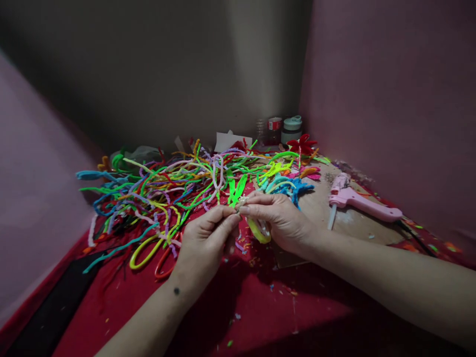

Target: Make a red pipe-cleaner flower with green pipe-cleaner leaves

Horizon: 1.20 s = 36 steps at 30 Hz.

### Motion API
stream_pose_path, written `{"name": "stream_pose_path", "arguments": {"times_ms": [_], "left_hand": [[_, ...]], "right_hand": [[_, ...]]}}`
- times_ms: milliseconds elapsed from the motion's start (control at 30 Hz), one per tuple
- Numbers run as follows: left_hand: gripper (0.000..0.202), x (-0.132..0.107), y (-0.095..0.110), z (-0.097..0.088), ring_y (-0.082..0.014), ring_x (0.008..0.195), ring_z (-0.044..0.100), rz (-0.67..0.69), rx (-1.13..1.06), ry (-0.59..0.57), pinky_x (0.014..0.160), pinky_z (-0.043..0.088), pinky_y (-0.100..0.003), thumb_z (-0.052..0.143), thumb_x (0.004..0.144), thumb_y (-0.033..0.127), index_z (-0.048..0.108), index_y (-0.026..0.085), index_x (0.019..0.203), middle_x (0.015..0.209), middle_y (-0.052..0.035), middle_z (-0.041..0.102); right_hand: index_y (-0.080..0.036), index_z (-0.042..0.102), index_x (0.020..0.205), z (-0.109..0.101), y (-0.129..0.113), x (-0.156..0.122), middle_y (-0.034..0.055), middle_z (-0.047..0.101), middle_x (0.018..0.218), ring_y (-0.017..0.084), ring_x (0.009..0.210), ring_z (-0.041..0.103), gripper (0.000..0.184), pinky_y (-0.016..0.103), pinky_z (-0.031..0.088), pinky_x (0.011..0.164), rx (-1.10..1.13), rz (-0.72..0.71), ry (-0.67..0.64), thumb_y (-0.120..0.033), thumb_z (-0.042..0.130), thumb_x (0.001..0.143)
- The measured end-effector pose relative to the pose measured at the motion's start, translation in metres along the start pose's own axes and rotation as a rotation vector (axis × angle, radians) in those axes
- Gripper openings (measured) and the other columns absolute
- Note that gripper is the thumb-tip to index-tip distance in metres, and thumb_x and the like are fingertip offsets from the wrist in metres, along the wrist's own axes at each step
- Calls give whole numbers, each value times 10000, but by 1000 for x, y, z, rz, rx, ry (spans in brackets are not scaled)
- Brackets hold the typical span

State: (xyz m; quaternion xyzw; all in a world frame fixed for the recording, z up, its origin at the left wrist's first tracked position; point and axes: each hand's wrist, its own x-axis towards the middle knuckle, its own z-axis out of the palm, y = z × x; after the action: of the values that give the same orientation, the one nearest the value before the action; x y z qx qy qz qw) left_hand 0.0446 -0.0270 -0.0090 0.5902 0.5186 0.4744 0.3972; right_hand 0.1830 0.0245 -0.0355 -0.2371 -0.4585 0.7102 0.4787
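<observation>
My left hand (206,238) and my right hand (280,218) meet over the red cloth (260,307), fingertips pinched together on a small pale pipe-cleaner piece (241,202). Bright green pipe-cleaner ends (236,191) stick up just behind it. A roll of yellow-green tape (259,231) hangs under my right hand's fingers. Both hands are closed in a pinch.
A big tangle of coloured pipe cleaners (159,193) covers the left and back. A pink glue gun (359,201) lies on a cardboard sheet (334,213) at right. Jars (291,129) and a red pipe-cleaner flower (303,145) stand at the back corner. Walls close in on the left, back and right.
</observation>
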Motion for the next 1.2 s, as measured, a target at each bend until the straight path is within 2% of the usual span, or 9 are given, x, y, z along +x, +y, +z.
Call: {"name": "stream_pose_path", "arguments": {"times_ms": [200,333,433,600,733,833,933,1100,1200], "left_hand": [[158,5,0,-10,-3,280,232,-345,-520,-308,263,232,-133,577,784,291,551,160,699,501,67,466],[175,5,0,-7,-8,300,243,-331,-468,-287,280,258,-134,549,809,305,550,157,716,495,69,450],[210,2,0,0,-40,346,380,-148,-170,-155,351,333,-155,509,837,328,543,160,715,474,59,466],[107,-2,-10,3,-59,481,520,323,460,103,474,411,-167,560,807,260,558,177,874,680,29,600],[85,2,-20,-2,-85,584,579,680,871,177,547,423,-173,518,827,158,544,168,907,732,1,625],[91,5,-20,-3,-102,621,592,777,986,171,572,426,-184,495,832,132,543,154,906,741,-17,626],[94,4,-16,-2,-76,555,554,667,834,164,543,412,-169,495,831,133,544,166,905,705,12,608],[88,0,-13,1,-66,439,428,302,400,104,445,357,-173,473,856,232,547,186,843,547,58,487],[94,-1,-14,1,-74,459,419,227,350,92,455,353,-178,494,845,267,550,193,831,553,51,475]], "right_hand": [[-177,700,667,1,-3,0,-6,603,690,71,603,507,66,208,361,558,81,15,-104,-234,728,646],[-179,690,686,1,1,0,-16,607,635,68,559,503,69,215,361,556,129,46,-74,-221,722,641],[-165,679,658,2,2,0,-19,597,600,74,530,502,93,220,354,534,137,68,1,-225,730,609],[-167,674,643,4,4,-1,-37,571,583,55,502,455,109,208,314,506,100,57,87,-231,741,586],[-161,678,631,5,3,-2,-29,574,607,63,554,474,110,215,342,553,26,4,95,-241,741,590],[-153,680,628,5,0,-4,-16,568,648,66,559,467,139,220,348,541,-59,-29,89,-279,736,608],[-164,695,686,5,-2,-6,-3,581,715,76,598,486,140,223,359,546,-85,-55,36,-287,727,628],[-172,685,720,6,-2,-7,-17,593,690,71,576,494,118,226,360,551,5,-14,-6,-236,721,629],[-165,661,707,7,0,-6,-28,587,665,68,577,496,127,216,358,554,78,24,24,-193,727,602]]}}
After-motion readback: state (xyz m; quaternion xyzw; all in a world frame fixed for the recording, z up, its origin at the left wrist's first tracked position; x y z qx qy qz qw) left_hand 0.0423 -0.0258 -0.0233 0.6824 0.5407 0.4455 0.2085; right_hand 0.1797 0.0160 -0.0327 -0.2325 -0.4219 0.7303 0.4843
